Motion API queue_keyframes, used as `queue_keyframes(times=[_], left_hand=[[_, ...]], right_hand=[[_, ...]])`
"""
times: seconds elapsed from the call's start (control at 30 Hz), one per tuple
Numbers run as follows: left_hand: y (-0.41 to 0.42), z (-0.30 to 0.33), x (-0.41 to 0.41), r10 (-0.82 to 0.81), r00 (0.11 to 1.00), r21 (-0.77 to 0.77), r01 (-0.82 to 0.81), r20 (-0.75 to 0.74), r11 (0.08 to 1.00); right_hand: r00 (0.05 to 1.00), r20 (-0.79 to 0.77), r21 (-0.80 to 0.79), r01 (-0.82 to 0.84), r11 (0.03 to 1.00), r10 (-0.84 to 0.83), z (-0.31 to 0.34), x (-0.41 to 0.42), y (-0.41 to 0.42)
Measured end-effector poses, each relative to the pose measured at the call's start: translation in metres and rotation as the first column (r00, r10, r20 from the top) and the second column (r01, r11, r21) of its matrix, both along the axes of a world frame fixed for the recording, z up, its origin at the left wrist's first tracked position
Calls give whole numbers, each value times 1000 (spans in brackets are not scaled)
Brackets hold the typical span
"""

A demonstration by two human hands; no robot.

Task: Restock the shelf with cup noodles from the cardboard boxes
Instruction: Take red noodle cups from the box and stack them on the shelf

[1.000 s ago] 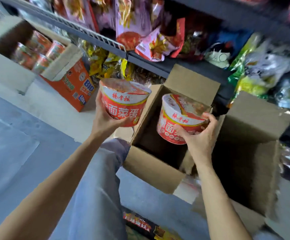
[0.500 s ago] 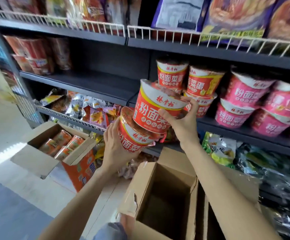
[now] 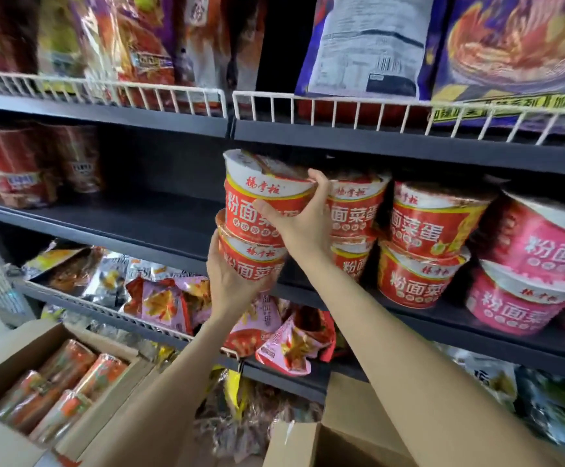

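At the lower left an open cardboard box [image 3: 21, 358] is seen, filled with orange-wrapped tubs [image 3: 55, 389] laid on their sides. Above it, on the middle shelf [image 3: 133, 217], blurred red packs [image 3: 21, 173] are stacked at the far left, and a bare stretch of dark shelf board lies between them and the cups. Snack bags [image 3: 160, 301] are crowded behind a white wire rail on the shelf below. The left hand [image 3: 230, 281] is curled under and around a red cup noodle [image 3: 250, 261], held at the shelf's front edge. A second red cup [image 3: 261, 200] is stacked on it, slightly tilted, and is gripped from the right side by the right hand [image 3: 304, 220], fingers over the rim. Just to the right, two-high stacks of red cups [image 3: 422, 244] already stand on the shelf, close beside the held pair. Pink cups [image 3: 537, 264] are stacked further right. A second cardboard box [image 3: 335, 436] is partly visible at the bottom, beneath the right forearm. Large bags [image 3: 372, 45] are lined along the top shelf.
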State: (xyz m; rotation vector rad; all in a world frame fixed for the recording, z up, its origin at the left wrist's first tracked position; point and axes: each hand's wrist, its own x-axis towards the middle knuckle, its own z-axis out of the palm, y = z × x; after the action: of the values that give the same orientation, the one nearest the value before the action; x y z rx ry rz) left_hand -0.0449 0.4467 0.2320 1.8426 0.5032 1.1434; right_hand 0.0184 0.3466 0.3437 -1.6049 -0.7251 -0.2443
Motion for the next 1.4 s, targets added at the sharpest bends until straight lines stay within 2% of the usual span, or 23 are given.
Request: queue_keyframes(times=[0.1, 0.2, 0.3, 0.37, 0.47, 0.53, 0.6, 0.67, 0.73, 0.8, 0.9, 0.97, 1.07, 1.17, 1.23, 1.33, 1.4], left_hand=[[18, -11, 21, -54, 999, -46, 53, -5, 998], [31, -22, 40, -72, 994, -27, 70, -83, 997], [42, -17, 55, 80, 964, 137, -46, -253, 989], [51, -6, 61, 93, 925, 149, -40, -368, 988], [54, 9, 63, 33, 898, 91, 7, -439, 996], [49, 14, 63, 28, 917, 65, -2, -398, 998], [47, 17, 66, -47, 947, -24, 41, -316, 999], [47, 21, 64, -164, 951, -95, 143, -264, 985], [50, 24, 61, -242, 924, -98, 222, -297, 970], [49, 28, 54, -243, 908, -98, 223, -342, 970], [47, 32, 38, -139, 910, -56, 128, -390, 990], [39, 37, 16, -107, 915, 34, 131, -388, 991], [16, 51, -28, -124, 939, 78, 156, -320, 985], [-25, 69, -85, -111, 965, 176, 155, -236, 972], [-62, 80, -125, -91, 983, 232, 127, -160, 965], [-123, 90, -179, -86, 996, 261, 83, -1, 962], [-157, 88, -205, -120, 988, 174, 102, 93, 979]], right_hand=[[992, 96, -76, 85, 993, -78, -12, 12, 23], [940, 246, -185, 287, 940, -238, -18, 21, 36], [803, 468, -152, 484, 862, -368, -25, 26, 42], [677, 619, -89, 563, 822, -397, -30, 33, 43], [458, 839, -64, 619, 783, -294, -35, 45, 44], [381, 908, -146, 675, 724, -172, -39, 49, 46], [387, 916, -233, 726, 647, -104, -42, 49, 48], [465, 884, -352, 727, 590, -45, -43, 50, 47], [535, 844, -475, 727, 497, 24, -43, 55, 45], [553, 832, -519, 753, 404, 39, -42, 57, 42], [598, 799, -588, 754, 293, 66, -42, 47, 35], [664, 742, -654, 687, 317, 91, -38, 29, 25], [735, 668, -676, 535, 507, 115, -31, -7, -2], [746, 663, -511, 396, 763, 56, -26, -48, -46], [787, 617, -366, 282, 887, 4, -24, -78, -87], [869, 493, -218, 162, 962, -34, -28, -127, -154], [907, 418, -169, 125, 978, -44, -40, -154, -194]])
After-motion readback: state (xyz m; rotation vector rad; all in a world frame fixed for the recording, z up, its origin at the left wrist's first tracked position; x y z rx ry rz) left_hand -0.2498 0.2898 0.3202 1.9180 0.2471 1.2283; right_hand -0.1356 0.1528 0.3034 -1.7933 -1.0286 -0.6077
